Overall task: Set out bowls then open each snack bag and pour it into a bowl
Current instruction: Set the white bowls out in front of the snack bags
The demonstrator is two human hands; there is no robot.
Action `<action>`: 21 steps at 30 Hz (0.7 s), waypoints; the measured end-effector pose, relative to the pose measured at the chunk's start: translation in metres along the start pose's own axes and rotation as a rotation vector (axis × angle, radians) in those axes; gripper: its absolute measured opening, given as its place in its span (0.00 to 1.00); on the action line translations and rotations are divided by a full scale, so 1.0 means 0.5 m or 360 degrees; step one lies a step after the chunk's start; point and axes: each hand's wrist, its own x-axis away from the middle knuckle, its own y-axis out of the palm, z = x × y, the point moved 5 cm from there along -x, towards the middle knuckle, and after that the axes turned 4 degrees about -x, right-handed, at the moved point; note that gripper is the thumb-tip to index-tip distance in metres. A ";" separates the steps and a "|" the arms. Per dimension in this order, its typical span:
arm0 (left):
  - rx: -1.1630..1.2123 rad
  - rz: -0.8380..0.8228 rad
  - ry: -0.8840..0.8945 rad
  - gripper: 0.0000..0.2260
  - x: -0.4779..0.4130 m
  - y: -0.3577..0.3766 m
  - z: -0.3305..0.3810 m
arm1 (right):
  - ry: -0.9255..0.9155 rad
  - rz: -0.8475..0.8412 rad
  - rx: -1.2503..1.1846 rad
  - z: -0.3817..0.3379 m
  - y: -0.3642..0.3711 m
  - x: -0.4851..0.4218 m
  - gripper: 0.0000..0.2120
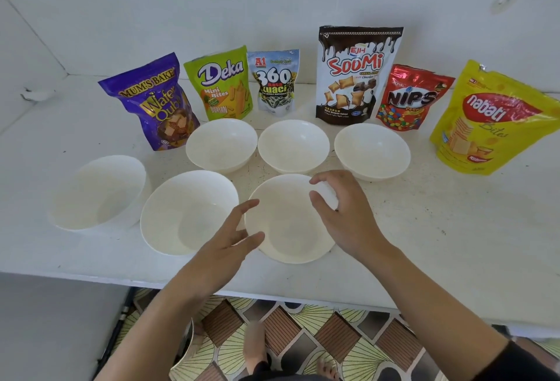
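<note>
Several empty white bowls stand in two rows on the white counter [439, 229]. My right hand [348, 220] grips the right rim of the front right bowl [285, 229], thumb inside and fingers over the edge. My left hand [230, 238] is at that bowl's left rim with straight fingers and holds nothing. To its left are the front middle bowl [188, 211] and the front left bowl [100, 193]. Behind them stand three more bowls [221, 144], [293, 146], [372, 150]. All the snack bags look sealed and stand upright at the back.
From left to right the bags are purple Wafer Qubes [154, 102], green Deka [221, 83], 360 Kuaci [274, 83], tall Soomi [354, 74], red Nips [409, 99] and yellow Nabati [485, 120]. A white wall rises behind them. The counter's front edge is close to me, above a patterned floor.
</note>
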 end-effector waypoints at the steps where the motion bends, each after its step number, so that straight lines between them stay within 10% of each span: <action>1: -0.0013 -0.0050 -0.0001 0.21 0.010 -0.008 0.004 | -0.0047 0.0006 -0.0014 -0.014 0.002 -0.003 0.08; 7: -0.0147 0.0015 0.0086 0.11 0.045 -0.076 0.049 | -0.0313 -0.0021 0.0032 -0.085 0.031 -0.022 0.07; 21: -0.0373 0.1077 0.0315 0.06 0.060 -0.357 0.037 | -0.0553 -0.0484 -0.0287 -0.297 0.254 -0.118 0.05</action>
